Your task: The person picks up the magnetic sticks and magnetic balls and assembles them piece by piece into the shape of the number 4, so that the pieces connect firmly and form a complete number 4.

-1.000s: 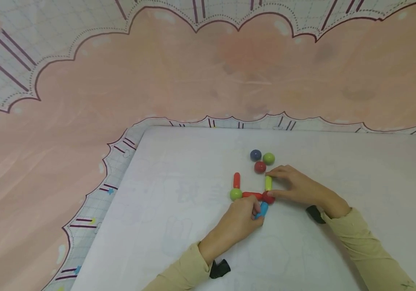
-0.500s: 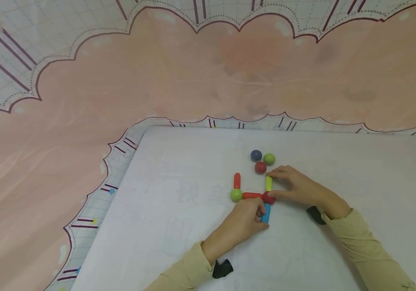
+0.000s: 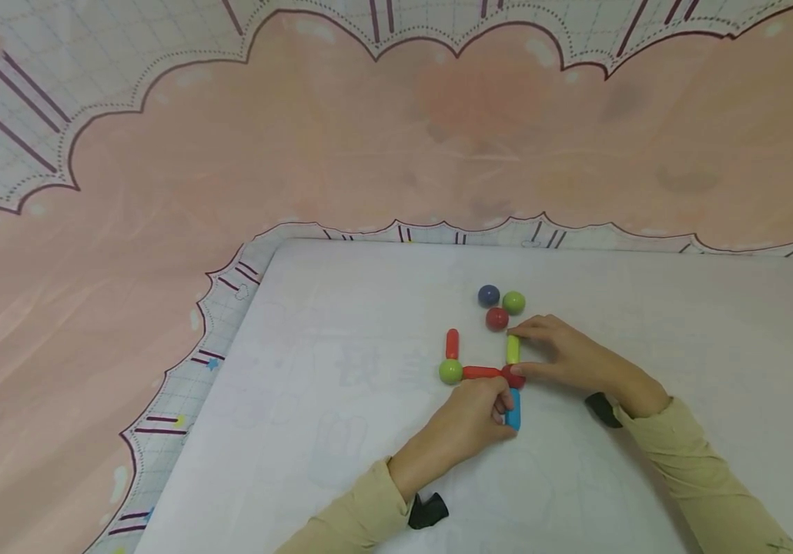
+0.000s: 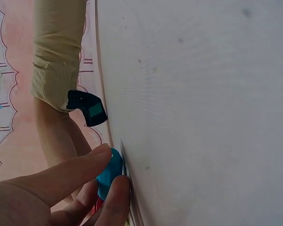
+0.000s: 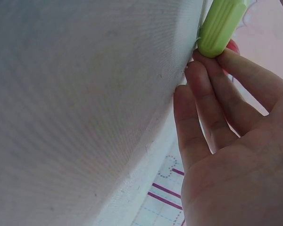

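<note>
In the head view my left hand (image 3: 459,419) pinches a blue rod (image 3: 513,409) between thumb and fingers. The rod's far end meets a red ball (image 3: 516,380). My right hand (image 3: 573,355) spans a yellow-green rod (image 3: 512,349), fingertips at its far end and thumb at the red ball. From that ball a red rod (image 3: 480,372) runs left to a green ball (image 3: 450,372), where another red rod (image 3: 452,343) points away from me. The left wrist view shows the blue rod (image 4: 112,169) between the fingers. Fingertips touch the yellow-green rod's end (image 5: 221,28) in the right wrist view.
Beyond the right hand lie three loose balls: a dark blue one (image 3: 488,295), a green one (image 3: 513,302) and a red one (image 3: 496,319). The white tabletop (image 3: 286,400) ends on the left and at the back, above a patterned pink cloth (image 3: 182,246).
The blue rod has turned from slanted to nearly straight in line with the yellow-green rod. My left hand moved slightly right with it, while the right hand stayed in place.
</note>
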The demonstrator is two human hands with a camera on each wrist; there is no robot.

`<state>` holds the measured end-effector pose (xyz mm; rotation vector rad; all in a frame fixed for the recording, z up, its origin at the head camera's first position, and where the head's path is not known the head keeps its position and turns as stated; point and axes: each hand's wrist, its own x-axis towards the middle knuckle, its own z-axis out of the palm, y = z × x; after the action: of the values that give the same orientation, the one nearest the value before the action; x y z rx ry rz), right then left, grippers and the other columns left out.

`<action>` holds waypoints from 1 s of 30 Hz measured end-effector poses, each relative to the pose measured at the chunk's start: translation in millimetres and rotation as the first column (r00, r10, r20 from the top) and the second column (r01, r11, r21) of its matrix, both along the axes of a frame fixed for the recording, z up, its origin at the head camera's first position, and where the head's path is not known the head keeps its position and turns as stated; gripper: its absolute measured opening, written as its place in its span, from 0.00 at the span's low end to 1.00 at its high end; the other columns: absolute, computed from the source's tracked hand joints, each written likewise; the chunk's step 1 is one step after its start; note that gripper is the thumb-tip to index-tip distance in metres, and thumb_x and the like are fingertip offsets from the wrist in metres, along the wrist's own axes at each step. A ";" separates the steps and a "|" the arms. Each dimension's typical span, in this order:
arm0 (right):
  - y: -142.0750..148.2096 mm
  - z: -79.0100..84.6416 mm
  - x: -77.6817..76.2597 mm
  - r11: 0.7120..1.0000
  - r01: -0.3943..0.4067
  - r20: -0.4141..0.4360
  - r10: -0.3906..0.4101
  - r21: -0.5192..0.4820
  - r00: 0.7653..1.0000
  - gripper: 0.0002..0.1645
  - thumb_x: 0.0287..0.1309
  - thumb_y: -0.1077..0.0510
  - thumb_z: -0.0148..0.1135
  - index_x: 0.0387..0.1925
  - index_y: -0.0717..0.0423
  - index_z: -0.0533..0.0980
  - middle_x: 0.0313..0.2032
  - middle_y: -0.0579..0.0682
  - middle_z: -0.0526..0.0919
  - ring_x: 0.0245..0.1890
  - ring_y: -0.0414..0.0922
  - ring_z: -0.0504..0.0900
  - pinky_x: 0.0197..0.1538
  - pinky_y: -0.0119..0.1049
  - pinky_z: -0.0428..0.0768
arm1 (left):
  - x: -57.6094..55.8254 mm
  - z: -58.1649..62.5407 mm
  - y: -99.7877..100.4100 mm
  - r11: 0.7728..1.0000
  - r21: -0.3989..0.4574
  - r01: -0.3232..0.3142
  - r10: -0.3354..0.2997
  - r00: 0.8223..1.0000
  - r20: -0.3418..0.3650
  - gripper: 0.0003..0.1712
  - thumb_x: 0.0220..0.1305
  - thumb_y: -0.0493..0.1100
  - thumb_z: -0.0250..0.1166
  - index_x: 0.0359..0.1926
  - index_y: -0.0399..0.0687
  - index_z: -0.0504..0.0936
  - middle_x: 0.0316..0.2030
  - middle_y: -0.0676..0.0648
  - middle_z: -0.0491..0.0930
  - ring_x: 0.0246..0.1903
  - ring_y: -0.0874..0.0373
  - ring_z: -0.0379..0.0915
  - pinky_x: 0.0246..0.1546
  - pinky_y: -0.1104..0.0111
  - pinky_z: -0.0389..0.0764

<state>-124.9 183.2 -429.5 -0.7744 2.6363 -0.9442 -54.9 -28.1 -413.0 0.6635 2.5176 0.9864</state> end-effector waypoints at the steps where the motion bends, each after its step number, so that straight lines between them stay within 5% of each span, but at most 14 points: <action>1: 0.0 0.2 0.0 1.000 0.000 -0.002 0.000 0.000 1.000 0.38 0.56 0.39 0.70 0.60 0.58 0.77 0.57 0.55 0.78 0.59 0.54 0.72 0.62 0.59 0.73 | -0.1 -0.3 0.4 1.000 0.002 -0.001 0.001 1.000 -0.002 0.14 0.52 0.36 0.77 0.36 0.43 0.80 0.27 0.53 0.79 0.25 0.72 0.69 0.31 0.84 0.74; 30: -0.8 -0.9 -1.3 1.000 0.019 0.024 -0.019 0.015 1.000 0.38 0.55 0.39 0.71 0.61 0.57 0.77 0.57 0.54 0.78 0.60 0.54 0.72 0.62 0.59 0.73 | 0.5 -0.1 -4.7 1.000 0.006 -0.014 0.013 1.000 0.028 0.13 0.53 0.39 0.77 0.35 0.45 0.80 0.30 0.54 0.81 0.26 0.72 0.71 0.32 0.84 0.75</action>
<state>-126.2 182.3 -430.4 -0.7309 2.6317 -0.9316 -54.4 -32.9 -413.1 0.6313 2.4992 1.0018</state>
